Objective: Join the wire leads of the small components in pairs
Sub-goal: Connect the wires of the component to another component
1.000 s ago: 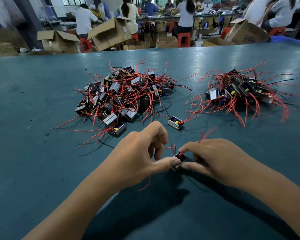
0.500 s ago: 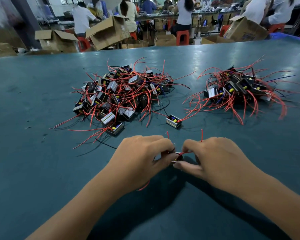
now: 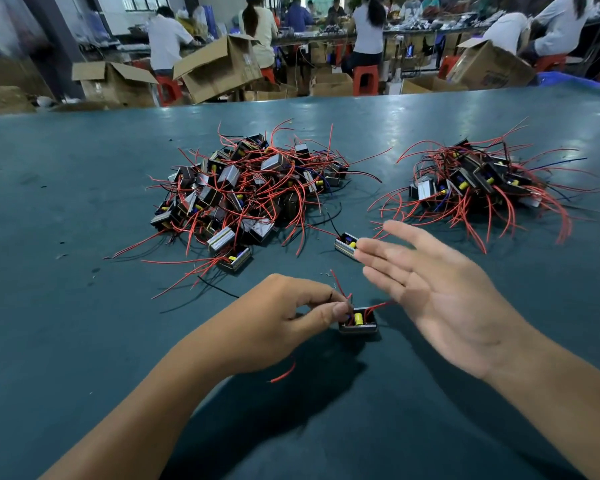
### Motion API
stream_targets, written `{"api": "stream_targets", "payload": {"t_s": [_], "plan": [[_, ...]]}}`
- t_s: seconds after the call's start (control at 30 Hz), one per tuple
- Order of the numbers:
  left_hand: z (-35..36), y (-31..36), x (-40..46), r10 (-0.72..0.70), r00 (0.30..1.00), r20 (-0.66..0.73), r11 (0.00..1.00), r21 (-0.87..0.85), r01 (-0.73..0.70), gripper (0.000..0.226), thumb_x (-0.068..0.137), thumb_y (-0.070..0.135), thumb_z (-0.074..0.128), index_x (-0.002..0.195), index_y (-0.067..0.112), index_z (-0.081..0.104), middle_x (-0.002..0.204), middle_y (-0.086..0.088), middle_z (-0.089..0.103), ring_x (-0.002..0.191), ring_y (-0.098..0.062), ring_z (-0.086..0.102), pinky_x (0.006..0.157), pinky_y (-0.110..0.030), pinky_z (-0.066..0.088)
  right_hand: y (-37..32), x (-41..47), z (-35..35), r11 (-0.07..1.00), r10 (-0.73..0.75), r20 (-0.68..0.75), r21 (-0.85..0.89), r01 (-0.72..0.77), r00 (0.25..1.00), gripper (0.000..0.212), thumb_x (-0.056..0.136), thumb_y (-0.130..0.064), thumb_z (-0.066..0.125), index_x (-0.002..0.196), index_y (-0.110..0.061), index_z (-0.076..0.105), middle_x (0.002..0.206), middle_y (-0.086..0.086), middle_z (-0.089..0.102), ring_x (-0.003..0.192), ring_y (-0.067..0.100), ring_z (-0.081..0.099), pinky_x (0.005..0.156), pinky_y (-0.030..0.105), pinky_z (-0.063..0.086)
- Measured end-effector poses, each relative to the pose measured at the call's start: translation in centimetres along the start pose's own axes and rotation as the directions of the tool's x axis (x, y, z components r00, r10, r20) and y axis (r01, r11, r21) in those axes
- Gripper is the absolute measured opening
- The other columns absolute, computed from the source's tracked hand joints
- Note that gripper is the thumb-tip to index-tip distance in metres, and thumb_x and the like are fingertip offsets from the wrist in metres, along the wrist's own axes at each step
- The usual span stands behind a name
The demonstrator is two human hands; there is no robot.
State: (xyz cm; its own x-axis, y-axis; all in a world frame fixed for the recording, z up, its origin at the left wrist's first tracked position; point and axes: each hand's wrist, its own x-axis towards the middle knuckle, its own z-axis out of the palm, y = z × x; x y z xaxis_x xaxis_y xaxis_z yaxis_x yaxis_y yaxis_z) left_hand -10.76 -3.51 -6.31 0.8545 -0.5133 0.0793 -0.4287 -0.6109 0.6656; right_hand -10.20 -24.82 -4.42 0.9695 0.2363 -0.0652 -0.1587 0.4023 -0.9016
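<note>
Left hand (image 3: 284, 320) pinches red leads (image 3: 343, 296) (grip point hidden); right hand (image 3: 444, 299) blurred.

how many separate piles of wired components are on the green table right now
2. The larger pile lies left of centre, the smaller pile to the right. Loose units sit apart: one at the right hand fingertips, one at the left hand. Others may be hidden.

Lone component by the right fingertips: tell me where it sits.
The lone component lies on the table between the two piles, touching or just behind the right hand fingertips.
</note>
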Motion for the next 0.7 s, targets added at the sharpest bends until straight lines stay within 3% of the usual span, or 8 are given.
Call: {"api": "stream_targets", "payload": {"t_s": [0.03,0.07,0.13,0.17,0.27,0.37,0.43,0.7], "plan": [[0.0,0.1,0.0,0.0,1.0,0.014,1.0,-0.004,0.0,0.036,0.099,0.051,0.047,0.108,0.028,0.073,0.099,0.016,0.074,0.095,-0.006,0.068,0.085,-0.035,0.052,0.5,-0.1,0.1,0.975,-0.043,0.009,-0.219,0.044,0.999,0.045,0.098,-0.003,0.05,0.14,-0.016,0.044,0.127,0.005,0.067,0.12,0.009,0.061,0.105,0.026,0.045],[-0.1,0.1,-0.1,0.003,1.0,0.019,1.0,-0.013,-0.003,0.035,0.099,0.049,0.047,0.108,0.027,0.073,0.099,0.016,0.074,0.096,-0.007,0.069,0.086,-0.036,0.052,1.0,-0.2,0.0,0.858,-0.084,0.049,-0.505,0.097,0.995,0.048,0.099,-0.006,0.052,0.143,-0.022,0.041,0.133,-0.005,0.062,0.124,-0.002,0.054,0.106,0.018,0.041],[-0.3,0.1,-0.2,0.012,1.0,-0.005,0.999,-0.036,-0.012,0.03,0.101,0.044,0.05,0.107,0.027,0.074,0.097,0.018,0.074,0.094,-0.005,0.068,0.084,-0.032,0.052,1.6,-0.3,-0.5,0.465,-0.102,0.164,-0.864,0.193,0.981,0.057,0.095,-0.018,0.06,0.145,-0.03,0.036,0.138,-0.018,0.053,0.127,-0.014,0.042,0.101,0.004,0.033],[-0.5,0.1,-0.3,0.014,0.999,-0.032,0.999,-0.042,-0.016,0.028,0.101,0.042,0.052,0.106,0.026,0.074,0.094,0.02,0.073,0.091,-0.002,0.067,0.08,-0.027,0.051,1.7,-0.4,-0.9,0.335,-0.084,0.201,-0.917,0.218,0.976,0.06,0.092,-0.024,0.064,0.145,-0.032,0.037,0.139,-0.02,0.05,0.128,-0.014,0.04,0.098,0.0,0.029],[-0.7,-0.2,-0.2,-0.008,0.992,-0.124,0.999,-0.032,0.004,0.021,0.099,0.037,0.058,0.1,0.025,0.075,0.089,0.014,0.073,0.087,-0.007,0.067,0.078,-0.027,0.048,1.6,-0.6,-1.6,0.153,-0.012,0.258,-0.954,0.257,0.966,0.058,0.086,-0.03,0.07,0.138,-0.03,0.045,0.135,-0.019,0.05,0.125,-0.008,0.043,0.097,-0.005,0.023],[-0.8,-0.4,0.0,0.008,0.984,-0.179,1.0,0.009,-0.007,0.015,0.097,0.033,0.063,0.092,0.024,0.075,0.083,0.009,0.073,0.083,-0.01,0.066,0.074,-0.02,0.047,1.5,-0.3,-1.9,0.099,-0.023,0.281,-0.954,0.282,0.959,0.037,0.085,-0.03,0.072,0.118,-0.033,0.058,0.112,-0.018,0.059,0.105,-0.003,0.055,0.096,0.016,0.041],[-0.8,-0.5,0.1,0.019,0.971,-0.24,1.0,0.021,-0.014,0.011,0.094,0.029,0.068,0.087,0.023,0.074,0.079,0.011,0.071,0.078,-0.006,0.065,0.07,-0.01,0.042,1.5,-0.2,-1.9,0.063,-0.032,0.311,-0.948,0.313,0.95,0.026,0.086,-0.031,0.071,0.11,-0.033,0.061,0.102,-0.017,0.059,0.097,0.001,0.056,0.09,0.025,0.044],[-1.5,-0.8,0.0,-0.028,0.944,-0.329,0.999,-0.028,0.02,0.013,0.092,0.021,0.071,0.08,0.024,0.068,0.074,0.009,0.066,0.067,-0.002,0.058,0.066,-0.008,0.039,1.5,-0.3,-2.3,0.029,-0.025,0.385,-0.922,0.386,0.922,0.024,0.087,-0.036,0.07,0.109,-0.03,0.062,0.101,-0.015,0.058,0.097,0.004,0.054,0.089,0.027,0.043]]}}
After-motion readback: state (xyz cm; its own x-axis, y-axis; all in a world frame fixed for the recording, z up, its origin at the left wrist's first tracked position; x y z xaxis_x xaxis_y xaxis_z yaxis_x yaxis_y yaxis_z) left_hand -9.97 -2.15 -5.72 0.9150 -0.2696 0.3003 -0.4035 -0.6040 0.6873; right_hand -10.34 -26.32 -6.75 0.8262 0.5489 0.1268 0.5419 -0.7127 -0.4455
